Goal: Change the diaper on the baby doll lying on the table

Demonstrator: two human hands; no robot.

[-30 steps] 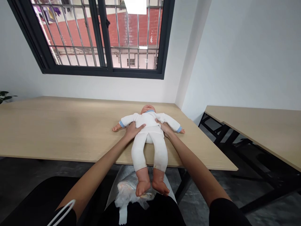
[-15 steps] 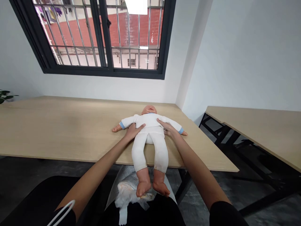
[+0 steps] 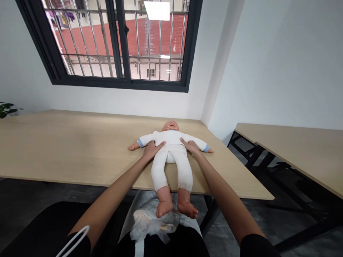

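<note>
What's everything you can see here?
White baby doll with blue cuffs: one, white, on its back on the table.
Pale wooden table: one, tan, under the doll.
Second pale wooden table: one, tan, far right.
Black barred window: one, black, on the wall ahead.
Green leafy plant: one, green, far left.
Crumpled white diaper: one, white, below the table edge.
Left hand: one, bare, on the doll's side.
Right hand: one, bare, on the doll's side.

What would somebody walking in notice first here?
A baby doll in a white suit with blue cuffs lies on its back on the wooden table, the left hand and right hand flat at its waist. Above, a dark-framed barred window shows a red brick wall. A crumpled diaper shows below the table edge.
</note>
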